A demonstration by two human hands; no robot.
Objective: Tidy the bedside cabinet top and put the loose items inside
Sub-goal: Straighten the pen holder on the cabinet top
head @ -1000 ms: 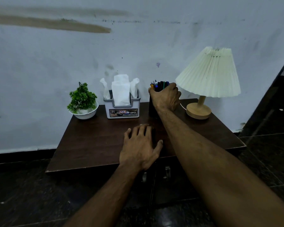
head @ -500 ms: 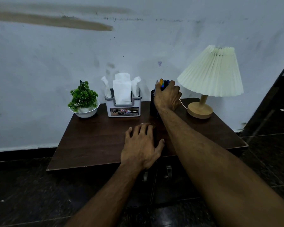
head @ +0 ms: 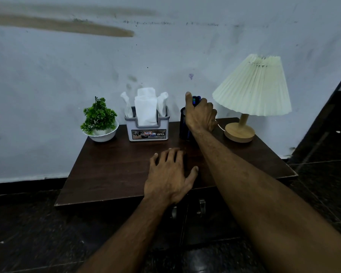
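My right hand point(head: 200, 113) is closed around a bunch of pens point(head: 196, 99), blue caps showing above my knuckles, gripped over the dark mesh cylindrical pen cup point(head: 184, 125) that stands at the back edge of the dark brown wooden cabinet top point(head: 116, 170), between the grey plastic tissue holder with white napkins point(head: 147, 123) and the round wooden base of the cream pleated-shade lamp point(head: 252, 89). My left hand point(head: 170, 174) lies flat, fingers point(head: 168, 154) spread wide and holding nothing, near the front edge just above the two metal door handles point(head: 187, 208). I cannot tell whether the pens are clear of the cup yet. If they are not, I judge that a sideways pull could drag the light cup over. The lamp's thin white cord point(head: 219, 126) runs just beside my wrist, so a careless sweep could snag it and tug the lamp. A loose grip on so many pens could let one slip and roll off the front edge onto the dark floor point(head: 28, 233). The small green plant in its white bowl point(head: 99, 123), at the back left corner, sits well apart from any of this.
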